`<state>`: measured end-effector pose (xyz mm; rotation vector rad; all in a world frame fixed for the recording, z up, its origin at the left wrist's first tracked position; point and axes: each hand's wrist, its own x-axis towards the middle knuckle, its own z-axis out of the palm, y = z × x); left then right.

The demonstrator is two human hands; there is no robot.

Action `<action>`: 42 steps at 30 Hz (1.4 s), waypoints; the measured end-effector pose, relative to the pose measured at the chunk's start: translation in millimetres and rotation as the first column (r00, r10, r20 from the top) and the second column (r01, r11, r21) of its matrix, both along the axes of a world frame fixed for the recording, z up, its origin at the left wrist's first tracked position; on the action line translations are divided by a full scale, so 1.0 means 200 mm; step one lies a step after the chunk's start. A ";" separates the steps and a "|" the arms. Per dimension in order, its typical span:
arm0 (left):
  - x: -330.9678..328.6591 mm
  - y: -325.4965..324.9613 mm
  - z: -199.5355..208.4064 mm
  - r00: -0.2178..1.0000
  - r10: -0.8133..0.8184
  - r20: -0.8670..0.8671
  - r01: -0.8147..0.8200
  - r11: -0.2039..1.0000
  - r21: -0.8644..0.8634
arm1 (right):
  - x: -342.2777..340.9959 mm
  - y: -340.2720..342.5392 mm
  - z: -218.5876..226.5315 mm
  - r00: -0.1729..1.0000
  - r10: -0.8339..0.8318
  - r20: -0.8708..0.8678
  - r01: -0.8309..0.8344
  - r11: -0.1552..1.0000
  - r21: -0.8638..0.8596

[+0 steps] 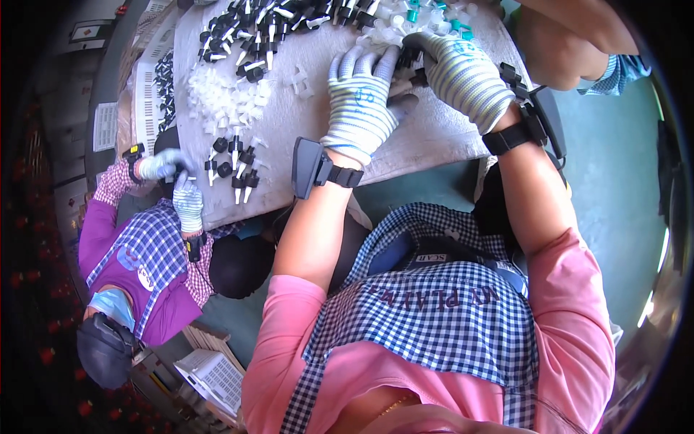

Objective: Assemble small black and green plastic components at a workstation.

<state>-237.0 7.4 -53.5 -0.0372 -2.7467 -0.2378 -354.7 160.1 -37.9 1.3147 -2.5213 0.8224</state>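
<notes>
At fingers of right hand [466, 79]: dark pieces [411, 56], just beside clear pieces [383, 32], toward far side of table [282, 137]. Curled over them, perhaps to pick by feel; cannot tell about actual hold or how wide open. Laid palm-down with left hand [361, 101], fingers long, slightly spread, thumb out sideways: no hold visible, perhaps for steadying loose parts. Farther left: white bits [220, 98] heaped next to black caps [254, 71], probably grouped by kind for quick reach. Near left corner: small cluster [236, 146], set apart. Beyond: co-worker [148, 249].
</notes>
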 end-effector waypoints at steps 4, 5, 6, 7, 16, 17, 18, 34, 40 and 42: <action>0.04 0.05 -0.01 0.996 0.087 0.010 -0.087 0.996 -0.003 | 0.04 0.04 0.09 0.968 0.006 0.251 -0.041 0.990 0.134; 0.05 0.07 0.00 0.995 0.097 -0.001 -0.097 0.994 -0.040 | 0.04 0.05 0.08 0.969 0.005 0.246 -0.037 0.991 0.127; 0.06 0.09 0.01 0.996 0.094 -0.006 -0.095 0.994 -0.048 | 0.04 0.07 0.05 0.948 0.042 0.315 -0.069 0.995 0.077; 0.07 0.11 0.02 0.994 0.105 0.015 -0.104 0.994 -0.043 | 0.03 0.08 0.03 0.922 0.082 0.380 -0.098 0.995 0.024; 0.14 0.18 0.03 0.994 0.105 -0.012 -0.104 0.962 -0.252 | 0.04 0.16 0.07 0.843 0.085 0.531 -0.164 0.981 0.103; 0.15 0.18 0.04 0.996 0.086 0.027 -0.078 0.970 -0.232 | 0.04 0.17 0.08 0.843 0.086 0.531 -0.163 0.982 0.099; 0.16 0.18 0.03 0.996 0.067 0.066 -0.052 0.976 -0.211 | 0.04 0.18 0.09 0.809 0.094 0.580 -0.190 0.976 0.108; 0.11 0.20 0.12 0.927 0.177 0.331 -0.118 0.974 -0.192 | 0.06 0.13 -0.02 0.583 0.095 0.807 -0.024 0.995 -0.100; 0.08 0.03 0.13 0.984 0.169 0.049 -0.169 0.986 -0.007 | 0.05 0.10 0.05 0.687 0.229 0.690 0.167 0.874 -0.457; 0.11 -0.10 0.15 0.969 0.230 -0.087 -0.204 0.950 0.236 | 0.07 0.10 0.16 0.674 0.234 0.701 0.138 0.892 -0.431</action>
